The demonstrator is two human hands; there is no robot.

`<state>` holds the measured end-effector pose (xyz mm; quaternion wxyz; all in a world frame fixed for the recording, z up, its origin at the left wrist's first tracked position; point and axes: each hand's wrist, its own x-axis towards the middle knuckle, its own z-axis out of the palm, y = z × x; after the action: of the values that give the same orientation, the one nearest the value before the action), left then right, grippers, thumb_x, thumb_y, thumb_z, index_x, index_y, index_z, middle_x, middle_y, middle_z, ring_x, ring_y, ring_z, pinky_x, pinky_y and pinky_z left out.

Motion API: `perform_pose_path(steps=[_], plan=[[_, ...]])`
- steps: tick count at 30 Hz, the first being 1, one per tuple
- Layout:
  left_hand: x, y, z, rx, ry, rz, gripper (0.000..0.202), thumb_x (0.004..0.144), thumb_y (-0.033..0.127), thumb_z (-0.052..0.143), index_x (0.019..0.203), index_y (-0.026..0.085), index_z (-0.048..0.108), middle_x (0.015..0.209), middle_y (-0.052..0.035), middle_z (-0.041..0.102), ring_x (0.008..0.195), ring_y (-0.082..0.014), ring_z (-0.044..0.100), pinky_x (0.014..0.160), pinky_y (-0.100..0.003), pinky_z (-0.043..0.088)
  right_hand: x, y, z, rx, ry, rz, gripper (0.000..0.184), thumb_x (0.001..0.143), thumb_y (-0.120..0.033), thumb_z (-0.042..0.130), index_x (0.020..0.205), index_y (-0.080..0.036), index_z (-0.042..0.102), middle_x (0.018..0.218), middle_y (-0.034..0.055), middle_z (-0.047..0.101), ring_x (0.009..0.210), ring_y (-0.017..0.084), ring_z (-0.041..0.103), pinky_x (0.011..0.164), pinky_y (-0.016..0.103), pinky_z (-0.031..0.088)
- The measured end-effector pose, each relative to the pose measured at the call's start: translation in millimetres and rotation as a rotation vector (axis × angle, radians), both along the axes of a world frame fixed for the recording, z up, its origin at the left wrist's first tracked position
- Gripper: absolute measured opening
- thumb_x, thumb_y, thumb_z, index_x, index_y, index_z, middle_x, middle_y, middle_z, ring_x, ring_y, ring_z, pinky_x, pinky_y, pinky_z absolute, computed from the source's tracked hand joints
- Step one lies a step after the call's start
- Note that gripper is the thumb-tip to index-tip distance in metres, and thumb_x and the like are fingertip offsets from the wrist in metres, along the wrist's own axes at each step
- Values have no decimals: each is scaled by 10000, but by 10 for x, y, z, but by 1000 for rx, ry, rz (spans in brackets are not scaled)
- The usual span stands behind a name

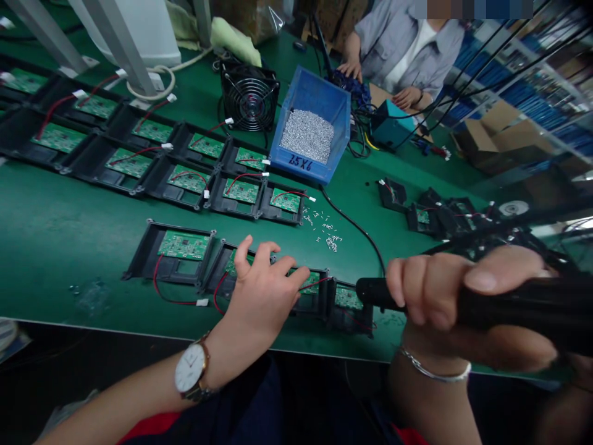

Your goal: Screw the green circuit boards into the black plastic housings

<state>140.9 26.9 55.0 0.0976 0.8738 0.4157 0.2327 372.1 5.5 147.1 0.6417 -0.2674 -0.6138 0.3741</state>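
Observation:
My left hand (pixel 262 290) rests with fingers spread on a black plastic housing (pixel 273 281) that holds a green circuit board, in a near row of such housings (pixel 171 253). My right hand (pixel 445 296) is closed around a black electric screwdriver (pixel 509 306), held level over the table's front edge, its tip pointing left above the rightmost near housing (pixel 349 303). A few loose silver screws (pixel 324 232) lie just beyond the near row.
Two long rows of housings with boards and red wires (pixel 185 176) run along the green table (pixel 55 235). A blue bin of screws (pixel 310 127), a black fan (pixel 250 96) and more housings (pixel 435 213) stand behind. A person in grey (pixel 407 46) works opposite.

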Motion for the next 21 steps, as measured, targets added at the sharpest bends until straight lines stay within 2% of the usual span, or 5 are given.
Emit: perform_pose_path(steps=[3, 5, 8, 13, 21], plan=[[4, -8, 34, 0, 20, -7, 257, 883, 158, 885, 1057, 311, 773, 1035, 5, 833, 1254, -408, 630, 1218, -756, 237, 165, 173, -30, 228, -31, -385, 290, 910, -449, 869, 1112, -263, 777, 601, -88, 588, 472, 116, 521, 511, 307, 508], [11, -19, 74, -14, 34, -2, 342, 845, 147, 913, 1116, 286, 759, 1024, -16, 835, 1242, -413, 645, 1218, -750, 260, 250, 346, -124, 233, -4, -572, 328, 863, -489, 908, 1082, -288, 770, 607, -100, 591, 505, 121, 530, 566, 318, 544], [31, -36, 108, -44, 45, 15, 456, 753, 124, 976, 1127, 230, 737, 994, -43, 833, 1227, -418, 667, 1221, -727, 288, 334, 575, -341, 58, 43, -623, 320, 875, -463, 903, 1068, -280, 725, 643, -103, 623, 562, 121, 589, 654, 326, 572], [72, -52, 91, -58, 46, 28, 468, 731, 143, 1014, 1093, 220, 726, 968, -34, 840, 1212, -407, 689, 1218, -708, 299, 390, 707, -591, 26, 72, -678, 286, 936, -428, 855, 1090, -253, 689, 640, -106, 646, 582, 121, 621, 709, 326, 577], [61, -17, 150, -93, 1, 9, 710, 682, 405, 1097, 1261, 219, 732, 1162, -82, 862, 1284, -449, 665, 1224, -732, 268, 326, 611, -476, 24, 78, -672, 336, 913, -506, 869, 1078, -266, 700, 652, -100, 631, 572, 131, 609, 670, 342, 564]])
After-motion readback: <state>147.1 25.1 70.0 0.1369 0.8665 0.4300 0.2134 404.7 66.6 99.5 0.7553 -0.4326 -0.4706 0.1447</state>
